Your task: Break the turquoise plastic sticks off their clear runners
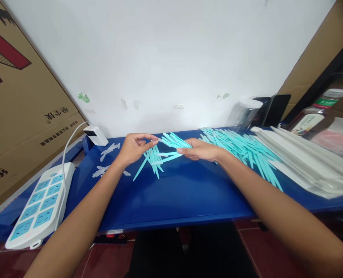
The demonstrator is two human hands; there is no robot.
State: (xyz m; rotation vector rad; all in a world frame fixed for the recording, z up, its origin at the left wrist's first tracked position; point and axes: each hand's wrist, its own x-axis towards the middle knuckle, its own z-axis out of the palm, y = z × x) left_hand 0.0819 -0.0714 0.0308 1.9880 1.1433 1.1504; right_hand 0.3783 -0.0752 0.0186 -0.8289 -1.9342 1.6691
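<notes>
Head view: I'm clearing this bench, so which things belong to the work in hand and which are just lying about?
In use: bundle of thin turquoise plastic sticks, gripped by the right hand, its end pinched by the left hand; loose turquoise sticks on the blue table; big turquoise stick heap.
Lying about: white power strip; white charger; clear jar; black phone; cardboard box.

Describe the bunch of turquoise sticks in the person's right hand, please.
The bunch of thin turquoise plastic sticks is a handful of slim, flat, pointed strips, all alike and plain. They fan out leftward from the right hand, which grips them at one end over the blue table. The left hand appears to pinch the tip of one. Similar loose turquoise sticks lie just beneath.
</notes>
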